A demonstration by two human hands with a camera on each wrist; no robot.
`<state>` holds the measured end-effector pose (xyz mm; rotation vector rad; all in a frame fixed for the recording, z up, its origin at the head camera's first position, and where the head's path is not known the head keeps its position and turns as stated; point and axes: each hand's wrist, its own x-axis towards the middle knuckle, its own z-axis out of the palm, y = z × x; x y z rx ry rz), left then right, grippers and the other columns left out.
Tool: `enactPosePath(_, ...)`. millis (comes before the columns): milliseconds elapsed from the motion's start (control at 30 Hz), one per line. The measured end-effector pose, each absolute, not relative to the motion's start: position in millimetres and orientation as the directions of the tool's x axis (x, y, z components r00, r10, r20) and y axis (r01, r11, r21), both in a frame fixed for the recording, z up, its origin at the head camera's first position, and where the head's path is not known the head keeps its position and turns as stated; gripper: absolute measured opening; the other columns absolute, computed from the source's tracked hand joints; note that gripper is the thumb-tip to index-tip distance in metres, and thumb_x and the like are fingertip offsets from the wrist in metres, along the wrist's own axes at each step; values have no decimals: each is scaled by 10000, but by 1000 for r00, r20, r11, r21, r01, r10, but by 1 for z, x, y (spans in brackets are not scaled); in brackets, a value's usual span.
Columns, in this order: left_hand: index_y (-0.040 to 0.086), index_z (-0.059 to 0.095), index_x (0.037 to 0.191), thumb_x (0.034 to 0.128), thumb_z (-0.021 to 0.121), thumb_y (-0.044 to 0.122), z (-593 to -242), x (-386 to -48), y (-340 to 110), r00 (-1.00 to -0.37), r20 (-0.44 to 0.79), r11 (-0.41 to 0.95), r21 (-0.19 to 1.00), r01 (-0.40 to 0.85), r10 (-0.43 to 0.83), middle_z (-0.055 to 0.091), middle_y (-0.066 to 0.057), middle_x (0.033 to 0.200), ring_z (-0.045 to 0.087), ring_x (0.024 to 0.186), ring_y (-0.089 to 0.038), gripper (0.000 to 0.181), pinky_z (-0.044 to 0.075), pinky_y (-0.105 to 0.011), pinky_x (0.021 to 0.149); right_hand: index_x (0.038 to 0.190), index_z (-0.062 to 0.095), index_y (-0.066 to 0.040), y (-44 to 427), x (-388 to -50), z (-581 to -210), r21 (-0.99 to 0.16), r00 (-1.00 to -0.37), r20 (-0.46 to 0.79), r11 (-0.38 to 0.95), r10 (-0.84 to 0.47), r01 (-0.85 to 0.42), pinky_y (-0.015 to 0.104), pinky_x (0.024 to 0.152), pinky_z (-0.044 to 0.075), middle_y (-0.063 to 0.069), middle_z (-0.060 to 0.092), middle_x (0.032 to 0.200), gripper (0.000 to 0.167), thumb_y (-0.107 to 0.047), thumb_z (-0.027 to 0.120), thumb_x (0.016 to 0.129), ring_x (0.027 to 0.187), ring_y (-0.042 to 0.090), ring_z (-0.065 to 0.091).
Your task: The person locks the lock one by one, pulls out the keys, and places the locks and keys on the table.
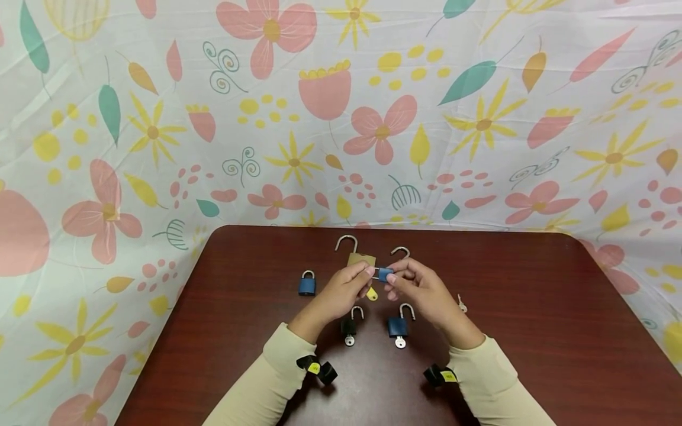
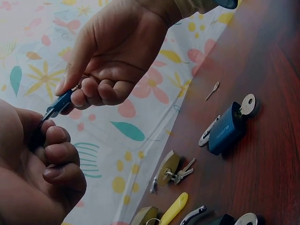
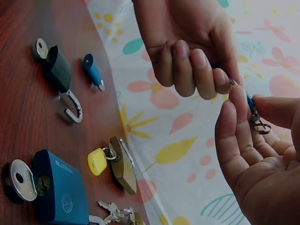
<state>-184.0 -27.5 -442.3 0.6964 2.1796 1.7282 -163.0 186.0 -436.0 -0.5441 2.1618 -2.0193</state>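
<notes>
A small blue padlock (image 1: 385,274) is held between both hands above the middle of the table. My left hand (image 1: 341,291) pinches its metal shackle end, while my right hand (image 1: 426,290) grips the blue body between thumb and fingers. In the right wrist view a metal split ring (image 3: 262,128) hangs at the body's lower end, by the right fingers. The left fingertips hide part of the shackle, so I cannot tell if it is locked. Just behind the left hand lies a brass padlock (image 1: 361,259) with its shackle raised, and a yellow tag (image 1: 372,294) shows below the hands.
Nearer me lie a black padlock (image 1: 348,327) and a larger blue padlock (image 1: 397,327), both unlocked with keys inserted. A locked blue padlock (image 1: 307,286) stands left, a loose key (image 1: 462,304) right. Another brass padlock (image 2: 168,169) carries several keys. A floral cloth (image 1: 383,195) hangs behind the table.
</notes>
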Motion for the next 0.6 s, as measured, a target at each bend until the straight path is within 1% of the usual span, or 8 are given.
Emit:
enactPosePath(100, 68, 489, 866, 1112, 367, 333, -443, -184, -28, -841, 91, 181, 959, 219, 533, 424, -2, 682, 371, 570, -130, 382, 318, -224, 550, 1181, 542, 104, 185, -162, -435, -983, -927, 144, 58, -346, -174, 358, 734, 624, -5, 709, 912, 254, -98, 574, 1031, 749, 87, 705)
enactPosePath(233, 64, 477, 875, 1116, 348, 334, -444, -183, -27, -831, 108, 170, 957, 236, 545, 411, -9, 681, 367, 573, -133, 385, 315, -229, 555, 1171, 549, 96, 184, -161, -433, -982, -928, 147, 63, -343, -178, 344, 729, 623, -21, 703, 912, 237, -90, 577, 1027, 744, 90, 704)
enactPosePath(300, 63, 467, 873, 1117, 341, 340, -444, -182, -26, -829, 106, 164, 959, 232, 550, 403, -13, 679, 355, 566, -137, 390, 312, -232, 553, 1164, 554, 91, 183, -161, -433, -982, -928, 145, 63, -343, -177, 328, 727, 622, -7, 706, 914, 229, -90, 577, 1027, 745, 92, 704)
enactPosePath(433, 70, 461, 869, 1115, 341, 359, -444, -182, -27, -825, 95, 183, 955, 233, 557, 399, -12, 671, 355, 561, -131, 398, 314, -235, 548, 1163, 560, 76, 179, -159, -434, -982, -930, 133, 78, -344, -169, 344, 730, 623, 27, 710, 922, 222, -99, 577, 1029, 743, 98, 705)
enactPosePath(567, 77, 475, 862, 1112, 357, 359, -442, -184, -30, -825, 99, 210, 944, 254, 556, 410, -6, 665, 378, 568, -127, 395, 327, -232, 558, 1175, 543, 101, 174, -158, -439, -984, -929, 141, 55, -341, -170, 335, 726, 621, 107, 703, 920, 236, -86, 564, 1032, 737, 116, 708)
enactPosePath(600, 78, 480, 856, 1112, 359, 358, -441, -184, -31, -826, 98, 212, 944, 254, 556, 417, -6, 664, 376, 562, -129, 398, 328, -231, 553, 1179, 541, 106, 172, -158, -440, -984, -929, 148, 47, -341, -174, 327, 724, 619, 110, 704, 916, 243, -86, 563, 1032, 736, 118, 710)
